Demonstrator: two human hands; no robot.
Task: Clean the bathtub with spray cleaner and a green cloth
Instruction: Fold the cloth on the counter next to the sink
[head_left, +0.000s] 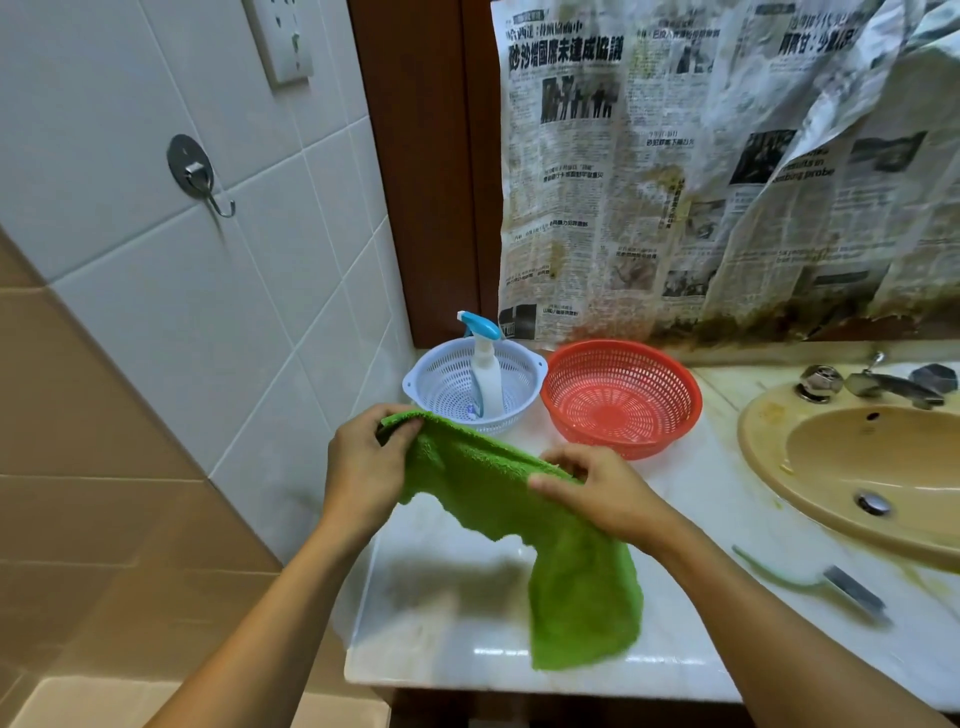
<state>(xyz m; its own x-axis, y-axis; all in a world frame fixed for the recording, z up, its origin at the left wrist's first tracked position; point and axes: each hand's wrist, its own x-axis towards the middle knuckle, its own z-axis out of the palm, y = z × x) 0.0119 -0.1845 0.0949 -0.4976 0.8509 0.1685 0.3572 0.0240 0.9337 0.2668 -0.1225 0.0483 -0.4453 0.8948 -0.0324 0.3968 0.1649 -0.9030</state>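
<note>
A green cloth (519, 504) hangs stretched between both hands above the white marble counter (696, 519). My left hand (363, 462) pinches its upper left corner. My right hand (592, 488) grips its top edge further right, and the rest of the cloth droops down to the counter. Behind the cloth, a white spray bottle (485, 374) with a blue trigger head stands upright inside a white perforated basket (441, 379). No bathtub is in view.
An empty red perforated basket (621, 397) sits right of the white one. A beige sink (862, 467) with a metal tap (893, 387) fills the right side. A green-handled brush (815, 584) lies near the sink's front. Newspaper (701, 171) covers the wall behind; a hook (195, 174) hangs on the tiles.
</note>
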